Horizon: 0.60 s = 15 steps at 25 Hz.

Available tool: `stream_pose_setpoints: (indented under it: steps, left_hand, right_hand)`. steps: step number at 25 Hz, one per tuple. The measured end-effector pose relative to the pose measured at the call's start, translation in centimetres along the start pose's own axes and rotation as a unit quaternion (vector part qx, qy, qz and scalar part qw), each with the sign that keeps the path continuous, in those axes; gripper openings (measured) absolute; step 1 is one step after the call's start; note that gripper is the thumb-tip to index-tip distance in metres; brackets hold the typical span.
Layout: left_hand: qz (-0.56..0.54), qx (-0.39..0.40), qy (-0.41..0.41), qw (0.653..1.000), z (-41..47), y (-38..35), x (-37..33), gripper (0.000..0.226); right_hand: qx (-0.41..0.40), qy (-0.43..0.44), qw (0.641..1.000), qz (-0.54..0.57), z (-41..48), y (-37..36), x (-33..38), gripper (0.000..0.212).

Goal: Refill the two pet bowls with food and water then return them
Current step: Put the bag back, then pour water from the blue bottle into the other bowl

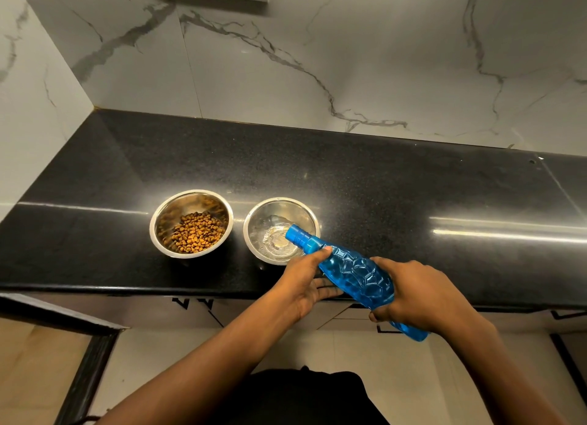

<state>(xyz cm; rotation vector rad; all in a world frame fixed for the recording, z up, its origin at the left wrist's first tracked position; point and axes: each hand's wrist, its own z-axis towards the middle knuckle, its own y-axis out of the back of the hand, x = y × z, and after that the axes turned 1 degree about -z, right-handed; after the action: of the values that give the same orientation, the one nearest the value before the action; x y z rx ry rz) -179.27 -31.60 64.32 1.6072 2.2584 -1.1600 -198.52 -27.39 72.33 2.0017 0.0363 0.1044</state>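
Two steel bowls are sitting side by side on a black counter point(381, 183). The water bowl point(254, 234) is lying just right of the kibble bowl point(191, 224). A tilted blue bottle point(352, 272) is pointing its mouth over the water bowl. The right hand point(422, 294) is clamping its body; the left hand point(309, 278) is gripping its neck.

Both hands curled in grip: left hand point(309, 285) forward, right hand point(416, 293) behind.
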Motion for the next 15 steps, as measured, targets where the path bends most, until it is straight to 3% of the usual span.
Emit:
stream_pose_setpoints:
  steps: [15]
  left_hand:
    - [0.003,0.012,-0.01,1.0,-0.58,0.21,-0.11,0.026]
  right_hand:
    - [-0.024,0.006,1.0,0.007,-0.37,-0.33,-0.12,0.108]
